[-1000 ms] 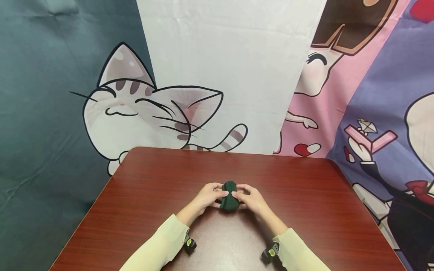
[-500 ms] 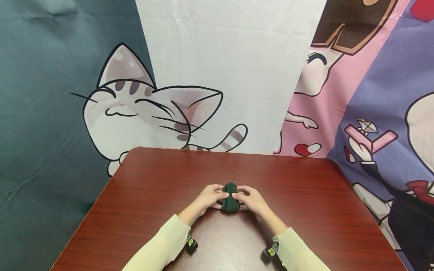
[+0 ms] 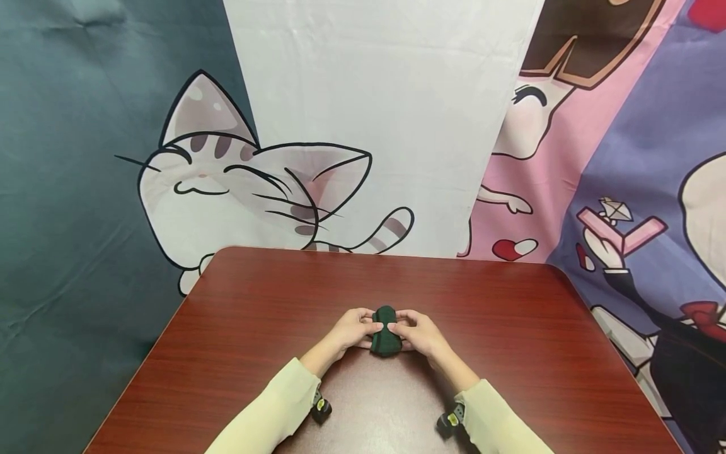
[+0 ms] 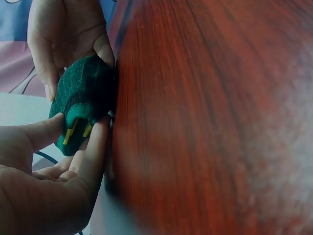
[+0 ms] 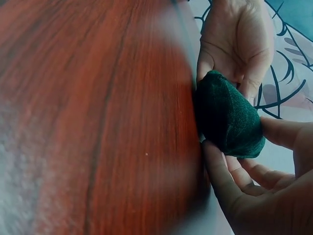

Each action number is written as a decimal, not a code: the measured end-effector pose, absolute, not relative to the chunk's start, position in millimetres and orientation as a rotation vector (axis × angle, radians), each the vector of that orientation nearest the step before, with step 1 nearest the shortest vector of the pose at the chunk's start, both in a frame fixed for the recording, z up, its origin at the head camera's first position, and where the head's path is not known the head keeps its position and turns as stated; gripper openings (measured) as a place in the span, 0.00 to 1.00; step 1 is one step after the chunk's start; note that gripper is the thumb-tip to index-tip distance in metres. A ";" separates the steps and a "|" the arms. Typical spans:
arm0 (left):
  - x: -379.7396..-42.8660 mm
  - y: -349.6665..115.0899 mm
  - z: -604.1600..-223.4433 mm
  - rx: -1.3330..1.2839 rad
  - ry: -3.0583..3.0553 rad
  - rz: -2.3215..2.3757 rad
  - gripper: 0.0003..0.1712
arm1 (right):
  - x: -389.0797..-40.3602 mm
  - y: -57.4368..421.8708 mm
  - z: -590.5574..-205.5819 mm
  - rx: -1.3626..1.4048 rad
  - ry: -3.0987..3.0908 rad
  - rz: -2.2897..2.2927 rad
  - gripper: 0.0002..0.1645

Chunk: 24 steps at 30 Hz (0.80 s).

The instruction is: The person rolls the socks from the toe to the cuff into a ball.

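A rolled-up dark green sock bundle (image 3: pixel 387 342) sits on the table between two hands in the head view. My left hand (image 3: pixel 350 329) grips its left side, thumb on top and fingers beneath the edge. From the other side my right hand (image 3: pixel 422 332) holds it the same way, the two thumbs nearly meeting over it. In the left wrist view the sock bundle (image 4: pixel 83 90) shows a ribbed knit and a folded cuff with yellow marks. A smoother rounded end of the sock bundle (image 5: pixel 230 120) faces the right wrist view.
The reddish-brown wooden table (image 3: pixel 272 284) has rounded far corners. Behind it hangs a cloth backdrop (image 3: pixel 391 107) printed with a cartoon cat and figures. Small black cameras are strapped at both wrists, by the pale sleeves (image 3: pixel 272 403).
Both hands and the sock bundle have shifted very slightly toward the near side of the table. The grip looks the same throughout.
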<state>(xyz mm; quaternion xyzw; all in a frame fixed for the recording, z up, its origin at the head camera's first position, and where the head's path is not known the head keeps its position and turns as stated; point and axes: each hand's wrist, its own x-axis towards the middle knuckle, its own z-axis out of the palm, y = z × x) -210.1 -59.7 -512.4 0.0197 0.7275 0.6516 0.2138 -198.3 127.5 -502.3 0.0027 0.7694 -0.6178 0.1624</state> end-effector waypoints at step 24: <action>-216.7 -55.9 -508.1 0.008 2.122 1.699 0.22 | -208.6 130.3 -506.6 0.039 2.265 -1.622 0.29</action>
